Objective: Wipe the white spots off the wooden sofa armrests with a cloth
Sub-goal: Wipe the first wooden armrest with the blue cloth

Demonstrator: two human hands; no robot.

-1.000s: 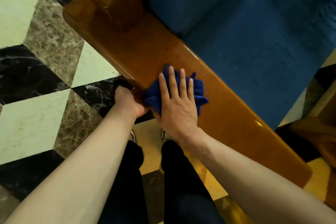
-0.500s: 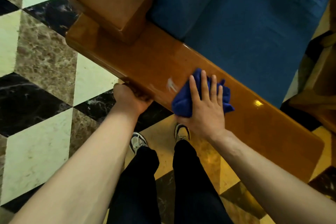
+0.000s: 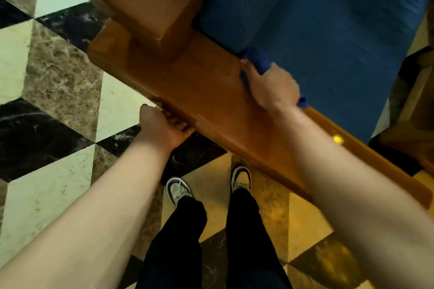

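A glossy wooden sofa armrest (image 3: 199, 91) runs diagonally from upper left to lower right. My right hand (image 3: 272, 87) is curled over its far edge, beside the seat cushion, and grips a dark blue cloth (image 3: 258, 60) that sticks out above and below the fingers. My left hand (image 3: 164, 126) clasps the armrest's near edge from below, fingers wrapped under the wood. I see no white spot on the visible top surface; the frame is somewhat blurred.
A blue seat cushion (image 3: 328, 30) fills the upper right. The sofa's wooden back post (image 3: 145, 0) rises at the armrest's left end. Below are chequered marble floor tiles (image 3: 54, 73), my legs and shoes (image 3: 240, 177). Another wooden piece of furniture (image 3: 418, 129) stands at the right edge.
My right hand has slid with the cloth from the armrest's top across to its far edge and curled over it. The white streak seen half a second ago no longer shows. The left hand stays put.
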